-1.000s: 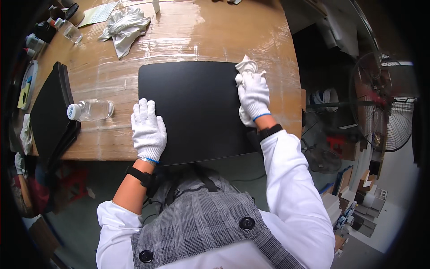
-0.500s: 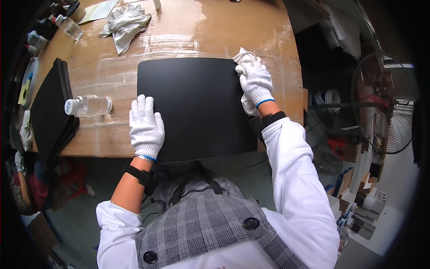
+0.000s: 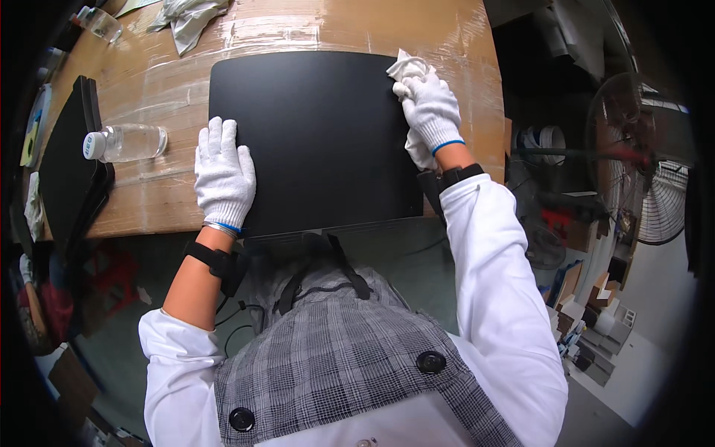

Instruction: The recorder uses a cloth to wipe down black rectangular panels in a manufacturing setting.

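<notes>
A flat black panel with rounded far corners lies on the table in front of me, its near side at the table's front edge. My left hand, in a white knit glove, rests flat on the panel's left edge, fingers stretched out. At the panel's far right corner my right hand, gloved the same way, is closed round a crumpled white cloth. The cloth hangs down along the panel's right edge beneath the hand. Part of it is hidden by the glove.
The table is covered in clear film. To the left lie a clear bottle with a white cap and a stack of black panels. Another crumpled cloth and a second bottle are farther back. A fan stands at right.
The view has shifted, so the table and its things sit higher in the picture. Both hands keep about the same places on the panel, the right one still gripping the cloth.
</notes>
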`<action>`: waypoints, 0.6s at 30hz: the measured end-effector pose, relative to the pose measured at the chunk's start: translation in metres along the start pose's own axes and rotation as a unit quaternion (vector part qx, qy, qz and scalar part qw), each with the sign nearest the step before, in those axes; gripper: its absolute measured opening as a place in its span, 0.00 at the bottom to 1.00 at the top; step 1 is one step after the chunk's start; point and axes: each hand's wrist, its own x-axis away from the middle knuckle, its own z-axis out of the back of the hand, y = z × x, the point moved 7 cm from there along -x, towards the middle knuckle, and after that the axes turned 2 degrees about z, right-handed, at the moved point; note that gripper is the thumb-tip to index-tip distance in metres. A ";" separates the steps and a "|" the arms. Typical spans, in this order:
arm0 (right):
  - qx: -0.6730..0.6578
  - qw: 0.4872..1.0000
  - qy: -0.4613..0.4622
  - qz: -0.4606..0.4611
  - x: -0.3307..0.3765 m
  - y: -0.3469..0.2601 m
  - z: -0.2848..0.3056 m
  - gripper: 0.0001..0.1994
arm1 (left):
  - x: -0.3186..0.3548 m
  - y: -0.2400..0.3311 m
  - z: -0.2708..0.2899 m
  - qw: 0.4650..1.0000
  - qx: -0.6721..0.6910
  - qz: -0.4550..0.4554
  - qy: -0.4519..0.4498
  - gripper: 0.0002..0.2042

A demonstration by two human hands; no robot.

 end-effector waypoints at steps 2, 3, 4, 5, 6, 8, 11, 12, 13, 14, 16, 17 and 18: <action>-0.031 0.997 0.041 0.058 0.025 -0.015 0.004 0.06 | 0.006 -0.008 -0.007 1.000 0.004 0.002 -0.004 0.22; -0.063 0.991 0.069 0.098 0.061 -0.025 0.017 0.06 | 0.007 -0.012 -0.006 1.000 0.009 0.003 0.005 0.22; -0.081 0.990 0.029 0.108 0.099 -0.032 0.023 0.09 | 0.008 -0.013 -0.005 1.000 -0.003 0.008 0.003 0.22; -0.097 0.989 -0.012 0.115 0.138 -0.037 0.032 0.13 | 0.008 -0.013 -0.004 1.000 -0.002 0.006 0.002 0.22; -0.108 0.986 -0.075 0.102 0.173 -0.036 0.038 0.13 | 0.008 -0.013 -0.002 1.000 -0.003 0.008 0.002 0.22; -0.121 0.979 -0.137 0.085 0.197 -0.033 0.039 0.13 | 0.007 -0.010 -0.002 1.000 -0.006 0.007 0.003 0.22; -0.129 0.981 -0.097 0.110 0.180 -0.043 0.045 0.13 | 0.004 -0.008 -0.004 1.000 -0.012 0.004 0.005 0.21; -0.131 0.982 -0.071 0.117 0.164 -0.046 0.043 0.14 | 0.003 -0.007 -0.005 1.000 -0.003 0.001 0.005 0.22; -0.134 0.982 -0.044 0.123 0.156 -0.048 0.045 0.14 | 0.003 -0.005 -0.005 1.000 0.005 -0.003 0.006 0.22; -0.145 0.981 -0.050 0.120 0.153 -0.051 0.049 0.14 | 0.004 -0.007 -0.004 1.000 0.002 -0.003 0.006 0.22; -0.151 0.979 -0.086 0.105 0.173 -0.043 0.046 0.13 | 0.005 -0.010 -0.004 1.000 0.009 0.000 0.010 0.22; -0.154 0.976 -0.124 0.091 0.185 -0.037 0.043 0.13 | 0.006 -0.010 -0.004 1.000 0.007 -0.001 0.009 0.22; -0.137 0.977 -0.144 0.078 0.193 -0.033 0.041 0.14 | 0.006 -0.011 -0.004 1.000 0.003 -0.002 0.010 0.21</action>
